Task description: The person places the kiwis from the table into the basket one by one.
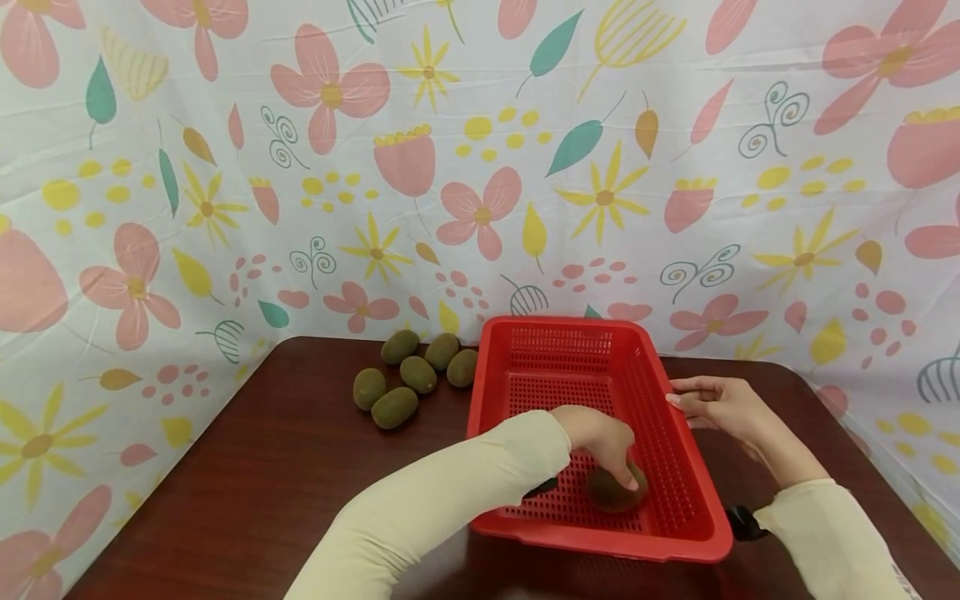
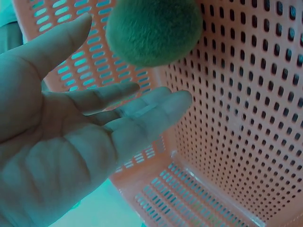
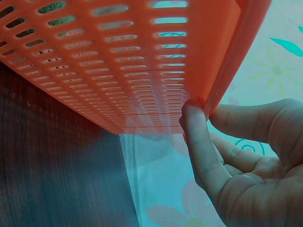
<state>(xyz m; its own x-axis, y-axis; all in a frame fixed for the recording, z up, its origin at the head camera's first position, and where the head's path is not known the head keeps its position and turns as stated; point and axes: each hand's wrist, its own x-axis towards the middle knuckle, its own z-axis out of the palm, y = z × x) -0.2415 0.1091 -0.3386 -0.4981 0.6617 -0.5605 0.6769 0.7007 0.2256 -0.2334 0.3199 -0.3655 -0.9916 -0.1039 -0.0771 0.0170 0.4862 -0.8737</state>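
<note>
A red plastic basket [image 1: 600, 543] with slotted walls stands on the table. Inside it, near the front right, lies one brown fuzzy kiwi [image 1: 611, 496]. My left hand [image 1: 602, 437] reaches down into the basket, over this kiwi. In the left wrist view its fingers [image 2: 151, 116] are spread and nearly straight, with a gap between them and the kiwi [image 2: 154, 30]. At the basket's right side, my right hand [image 1: 723, 408] pinches the rim between thumb and fingers, as the right wrist view shows from below.
Several kiwis [image 1: 418, 375] lie in a loose group on the dark wooden table [image 1: 300, 467], left of the basket. A white cloth with printed flowers [image 1: 480, 212] hangs behind and at both sides of the table. My left forearm crosses the basket's front left rim.
</note>
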